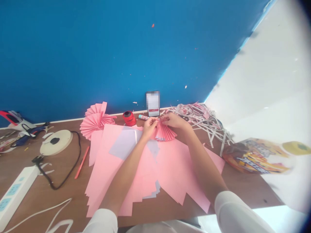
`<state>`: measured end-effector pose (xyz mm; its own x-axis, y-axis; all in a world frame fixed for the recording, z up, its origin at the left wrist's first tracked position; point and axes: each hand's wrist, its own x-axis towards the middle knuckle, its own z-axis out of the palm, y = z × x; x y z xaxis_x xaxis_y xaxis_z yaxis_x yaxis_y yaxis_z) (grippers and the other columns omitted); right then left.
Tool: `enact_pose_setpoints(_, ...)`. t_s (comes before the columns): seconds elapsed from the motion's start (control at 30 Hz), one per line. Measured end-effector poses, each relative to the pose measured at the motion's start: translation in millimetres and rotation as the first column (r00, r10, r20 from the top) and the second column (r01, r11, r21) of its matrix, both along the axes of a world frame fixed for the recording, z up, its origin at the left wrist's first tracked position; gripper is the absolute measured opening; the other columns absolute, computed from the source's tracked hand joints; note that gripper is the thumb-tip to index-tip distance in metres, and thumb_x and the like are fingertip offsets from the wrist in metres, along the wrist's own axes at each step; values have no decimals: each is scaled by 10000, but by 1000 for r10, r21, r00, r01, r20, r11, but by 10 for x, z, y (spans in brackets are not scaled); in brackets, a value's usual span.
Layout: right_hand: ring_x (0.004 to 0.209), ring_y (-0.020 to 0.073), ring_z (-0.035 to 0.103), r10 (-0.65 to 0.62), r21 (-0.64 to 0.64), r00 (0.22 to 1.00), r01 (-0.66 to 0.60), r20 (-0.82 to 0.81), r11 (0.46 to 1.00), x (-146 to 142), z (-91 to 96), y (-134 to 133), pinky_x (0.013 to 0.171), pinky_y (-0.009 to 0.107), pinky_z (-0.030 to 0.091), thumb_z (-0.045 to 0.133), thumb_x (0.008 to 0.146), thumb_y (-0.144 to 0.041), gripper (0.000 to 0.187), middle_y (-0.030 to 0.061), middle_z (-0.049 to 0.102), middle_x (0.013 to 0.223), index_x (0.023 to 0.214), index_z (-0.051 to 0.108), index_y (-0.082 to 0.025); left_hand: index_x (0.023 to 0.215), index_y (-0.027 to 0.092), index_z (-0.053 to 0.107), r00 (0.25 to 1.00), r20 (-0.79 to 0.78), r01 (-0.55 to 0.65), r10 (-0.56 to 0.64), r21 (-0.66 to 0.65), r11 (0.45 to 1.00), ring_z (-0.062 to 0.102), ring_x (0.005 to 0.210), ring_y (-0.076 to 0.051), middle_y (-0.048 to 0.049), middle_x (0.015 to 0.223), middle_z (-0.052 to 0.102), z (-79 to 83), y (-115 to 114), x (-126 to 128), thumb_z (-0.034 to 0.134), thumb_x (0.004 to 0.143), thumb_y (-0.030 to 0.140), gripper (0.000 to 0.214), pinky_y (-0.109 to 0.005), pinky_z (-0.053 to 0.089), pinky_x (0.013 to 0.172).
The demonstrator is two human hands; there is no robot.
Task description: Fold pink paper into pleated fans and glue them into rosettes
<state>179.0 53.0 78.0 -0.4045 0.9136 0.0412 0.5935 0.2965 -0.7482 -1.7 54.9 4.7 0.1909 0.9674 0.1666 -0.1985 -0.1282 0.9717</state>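
Note:
My left hand [149, 127] and my right hand [173, 121] both pinch the top of a pleated pink paper fan [165, 132], gathering its folds between them. Its lower pleats spread out beneath my fingers. Under my forearms lie large sheets of pink paper [175, 174] with jagged, stepped edges. A pale lilac sheet [123, 142] rests among them to the left. Two finished pink paper rosettes [95, 122] sit just beyond the sheets on the left.
A red tape dispenser [129, 118], a glue stick [143, 117] and a blurred upright card [153, 103] stand against the blue wall [121, 55]. White paper strips [201, 119] lie to the right, beside a printed bag [257, 156]. A tape roll [56, 142], red marker [82, 162] and power strip [17, 194] lie left.

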Motion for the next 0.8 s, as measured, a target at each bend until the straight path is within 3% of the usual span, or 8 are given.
enact_pose_setpoints(0.2, 662, 134, 549, -45, -10, 999, 45, -9, 999, -34, -104, 46, 606, 236, 390, 594, 685, -139, 120, 19, 649, 762, 798, 630, -160, 913, 162, 627, 1000, -9, 1, -1, -7, 1000, 570, 710, -103, -32, 832, 621, -3, 1, -6, 669, 791, 335, 215, -231, 455, 660)
enact_pose_setpoints(0.47, 667, 151, 560, -18, 10, 999, 18, -40, 1000, -38, -143, 68, 651, 254, 413, 649, 703, -202, 113, 18, 656, 711, 791, 704, -158, 933, 162, 622, 1000, -25, 19, -19, -3, 1000, 571, 717, -108, -33, 823, 621, -13, 0, -13, 655, 806, 345, 225, -232, 460, 660)
enact_pose_setpoints(0.67, 643, 134, 550, -43, 117, 998, 38, 41, 992, -97, -238, 99, 631, 245, 376, 596, 774, -251, 127, 22, 658, 701, 704, 647, -158, 940, 169, 627, 999, -32, 31, -30, 5, 1000, 572, 720, -111, -35, 835, 630, 0, -6, -13, 659, 805, 359, 236, -238, 465, 670)
enact_pose_setpoints(0.8, 655, 140, 541, -174, 228, 974, 138, 147, 964, -136, -216, 76, 603, 243, 327, 569, 783, -226, 96, 25, 643, 691, 721, 617, -170, 935, 170, 629, 999, -40, 17, -17, 10, 1000, 561, 700, -103, -28, 836, 626, 4, -11, -10, 665, 798, 358, 236, -222, 456, 636)
